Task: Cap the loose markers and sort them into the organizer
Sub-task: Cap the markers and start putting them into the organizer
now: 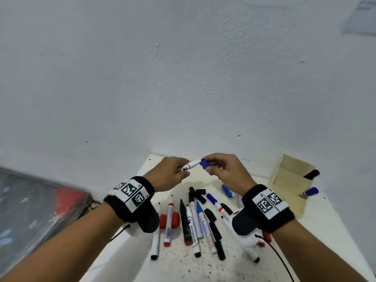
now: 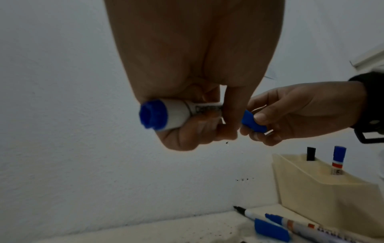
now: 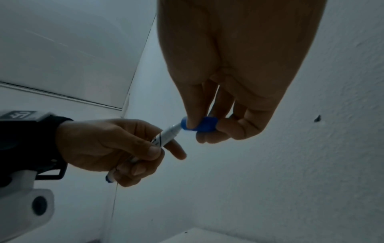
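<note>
My left hand (image 1: 173,173) grips a white marker with a blue end (image 1: 190,164) above the table, its tip pointing right. My right hand (image 1: 220,167) pinches a blue cap (image 1: 204,163) at that tip; in the right wrist view the marker's tip (image 3: 175,127) meets the mouth of the blue cap (image 3: 199,125). In the left wrist view the marker's blue end (image 2: 153,115) faces the camera, and the cap (image 2: 252,122) sits between the right thumb and fingers. The beige organizer (image 1: 289,180) stands at the table's right back with a black marker (image 1: 311,174) and a blue-capped marker (image 1: 309,192) in it.
Several loose markers (image 1: 193,222) and caps lie on the white speckled table (image 1: 183,265) below my hands, among them red caps (image 1: 169,219), black caps (image 1: 200,191) and a blue cap (image 1: 226,190). A white wall rises behind. A dark patterned thing (image 1: 30,210) lies left of the table.
</note>
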